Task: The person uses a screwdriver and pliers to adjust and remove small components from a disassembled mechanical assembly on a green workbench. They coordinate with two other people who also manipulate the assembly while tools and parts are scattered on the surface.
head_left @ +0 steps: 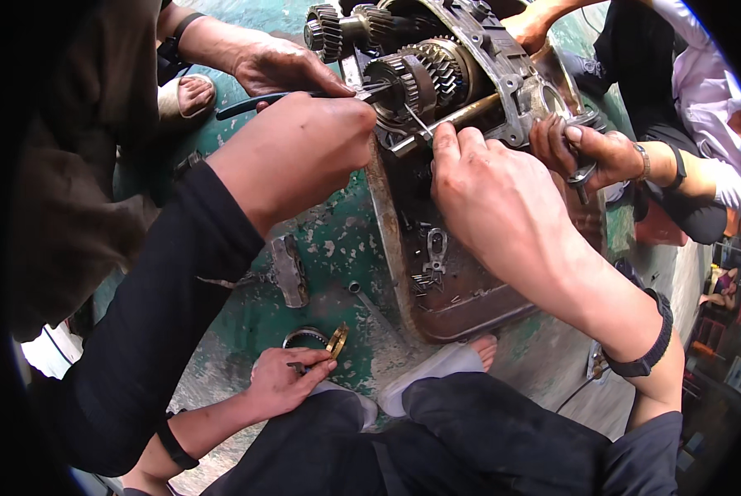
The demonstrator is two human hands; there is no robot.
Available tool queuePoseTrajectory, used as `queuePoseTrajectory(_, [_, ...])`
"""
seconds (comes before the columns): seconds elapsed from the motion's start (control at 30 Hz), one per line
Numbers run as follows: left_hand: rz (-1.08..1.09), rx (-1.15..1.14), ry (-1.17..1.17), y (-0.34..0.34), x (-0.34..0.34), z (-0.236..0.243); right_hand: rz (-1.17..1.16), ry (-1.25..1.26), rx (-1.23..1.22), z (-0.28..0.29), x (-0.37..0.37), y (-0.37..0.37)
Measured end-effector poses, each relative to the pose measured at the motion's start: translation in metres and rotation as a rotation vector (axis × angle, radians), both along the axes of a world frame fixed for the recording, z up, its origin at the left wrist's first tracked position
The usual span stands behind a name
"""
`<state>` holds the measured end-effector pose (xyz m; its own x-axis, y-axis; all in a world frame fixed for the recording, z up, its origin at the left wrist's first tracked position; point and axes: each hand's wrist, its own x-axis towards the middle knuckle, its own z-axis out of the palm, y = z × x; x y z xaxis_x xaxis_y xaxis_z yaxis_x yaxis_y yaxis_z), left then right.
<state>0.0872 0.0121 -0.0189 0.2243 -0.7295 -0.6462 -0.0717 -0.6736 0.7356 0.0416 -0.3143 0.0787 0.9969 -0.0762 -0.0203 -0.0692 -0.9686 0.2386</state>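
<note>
My right hand point(503, 186) is closed on a thin screwdriver-like tool point(420, 121), its slim shaft reaching to the gears point(402, 83) on a shaft in an open gearbox housing point(503, 70). Low on the left, by my knee, my left hand point(292, 379) grips a brass ring point(337, 341). A toothed steel ring point(306, 332) shows just beyond my fingers. Another person's black-sleeved hand point(296, 149) is closed on pliers point(375, 93) whose jaws meet the gear shaft's end. A second co-worker hand point(284, 66) lies beside the pliers.
The gearbox rests over a rusty metal tray point(470, 307) holding a small metal link point(435, 248) and loose pins. A hammer head point(289, 271) and a wrench point(375, 310) lie on the green floor. At right, a co-worker's hand point(581, 153) holds a metal tool point(583, 175) near the housing.
</note>
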Motion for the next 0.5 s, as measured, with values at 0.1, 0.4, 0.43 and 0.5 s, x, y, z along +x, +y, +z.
queuePoseTrajectory(0.1, [0.011,-0.020,0.008,-0.0002,-0.0001,-0.0014,0.012,0.002,-0.044,0.0001,-0.0030,0.0030])
queuePoseTrajectory(0.4, [-0.018,0.009,-0.018,-0.0008,-0.0002,0.0018,0.008,0.016,-0.052,-0.0004,-0.0058,0.0042])
queuePoseTrajectory(0.43, [-0.022,0.009,-0.025,-0.0005,-0.0005,0.0018,0.009,0.016,-0.053,0.0000,-0.0060,0.0039])
queuePoseTrajectory(0.5, [-0.010,0.035,-0.016,0.0007,-0.0022,0.0022,0.009,0.020,-0.045,0.0010,-0.0063,0.0036])
